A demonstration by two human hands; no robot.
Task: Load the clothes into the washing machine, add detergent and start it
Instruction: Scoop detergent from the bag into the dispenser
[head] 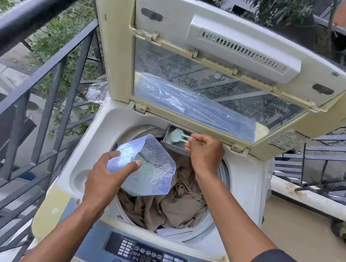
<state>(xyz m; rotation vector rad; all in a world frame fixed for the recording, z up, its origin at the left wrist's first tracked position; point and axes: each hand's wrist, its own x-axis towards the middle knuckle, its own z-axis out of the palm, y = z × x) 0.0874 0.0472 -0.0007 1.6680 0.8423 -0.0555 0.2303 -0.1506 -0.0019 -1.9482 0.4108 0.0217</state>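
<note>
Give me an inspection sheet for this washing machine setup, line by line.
Surface: washing machine top, lid raised.
Job's things: beige clothes in the drum; detergent pouch open above it; scoop over the dispenser drawer.
Clutter: plastic sheet behind the machine.
Grippers: left hand holds the pouch; right hand pinches the scoop handle.
Cables: nothing seen.
Surroundings: balcony railing, trees, stairs at right.

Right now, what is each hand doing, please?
Left hand: holds the detergent container over the drum.
Right hand: fingers pinch the scoop at the detergent drawer.
</note>
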